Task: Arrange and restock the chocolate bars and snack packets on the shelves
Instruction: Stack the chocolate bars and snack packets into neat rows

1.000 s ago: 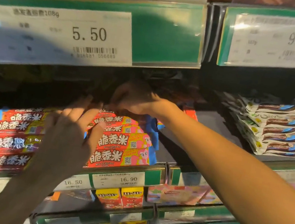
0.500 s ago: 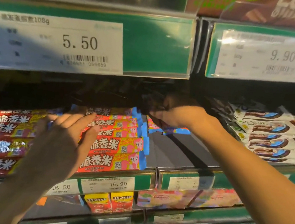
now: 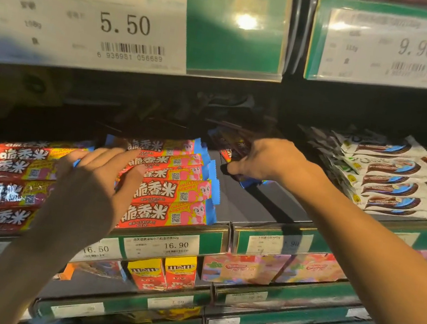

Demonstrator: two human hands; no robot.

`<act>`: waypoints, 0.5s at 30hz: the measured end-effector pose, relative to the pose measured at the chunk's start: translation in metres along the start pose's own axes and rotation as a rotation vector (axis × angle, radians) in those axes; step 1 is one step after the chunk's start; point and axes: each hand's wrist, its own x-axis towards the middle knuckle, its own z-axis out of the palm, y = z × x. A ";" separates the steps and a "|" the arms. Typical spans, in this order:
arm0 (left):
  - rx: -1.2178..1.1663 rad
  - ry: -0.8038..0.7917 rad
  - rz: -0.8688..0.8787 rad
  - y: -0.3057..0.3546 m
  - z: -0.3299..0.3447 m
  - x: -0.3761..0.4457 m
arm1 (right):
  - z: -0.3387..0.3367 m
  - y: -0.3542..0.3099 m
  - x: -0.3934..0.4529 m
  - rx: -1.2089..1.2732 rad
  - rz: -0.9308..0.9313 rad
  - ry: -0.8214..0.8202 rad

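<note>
Mid-shelf, red bars are pressed by the flat left hand; a dark packet is pinched by the right hand.

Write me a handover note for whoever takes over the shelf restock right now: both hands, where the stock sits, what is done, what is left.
Left hand: open, fingers flat on the red crispy-rice bars, steadying the stacks at the shelf front.
Right hand: reaching deep into the shelf, fingers curled round a dark packet with blue ends.
Stock: the red bars fill the left of the shelf in two stacks; the white chocolate bars are stacked on the right.
Done: both of those groups look orderly.
Left: the bare grey shelf section between them holds nothing at its front; bring the back packets forward and fill it.
</note>
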 end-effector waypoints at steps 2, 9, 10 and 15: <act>-0.027 -0.031 -0.040 -0.002 0.003 -0.001 | 0.002 0.001 -0.004 -0.008 -0.005 0.024; -0.036 0.067 -0.021 0.002 0.003 -0.007 | 0.004 0.004 -0.011 0.030 -0.061 0.098; -0.049 0.077 -0.028 0.001 0.004 -0.006 | 0.003 0.004 -0.012 0.040 -0.069 0.115; -0.073 0.074 -0.067 -0.001 0.009 -0.007 | 0.004 0.010 -0.017 0.055 -0.137 0.190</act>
